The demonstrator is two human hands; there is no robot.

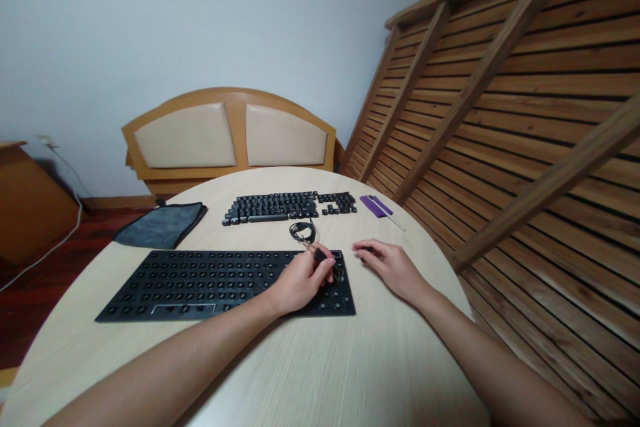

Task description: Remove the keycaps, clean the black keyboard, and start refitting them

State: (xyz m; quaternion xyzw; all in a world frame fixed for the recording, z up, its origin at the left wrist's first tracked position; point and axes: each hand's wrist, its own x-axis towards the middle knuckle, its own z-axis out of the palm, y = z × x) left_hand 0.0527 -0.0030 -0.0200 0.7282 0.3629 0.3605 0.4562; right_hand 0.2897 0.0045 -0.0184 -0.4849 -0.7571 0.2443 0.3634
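A black keyboard (200, 280) without keycaps lies flat on the table, its switches exposed. My left hand (300, 280) is over its right end, closed around a keycap puller (320, 255) with a dark handle and thin wire loops. To the right of the keyboard, just above the tabletop, my right hand (393, 267) pinches a small black piece that looks like a keycap (368, 249). Behind the keyboard, black keycaps (270, 205) are laid out in keyboard order. A coiled black cable (303, 232) rests between them and my left hand.
A folded grey cloth (160, 225) lies at the table's left. Back right are a purple cloth-like piece (373, 207) and a thin metal tool (395, 221). The round table (300, 373) stands near a headboard (235, 97) and a slatted wooden frame (490, 100).
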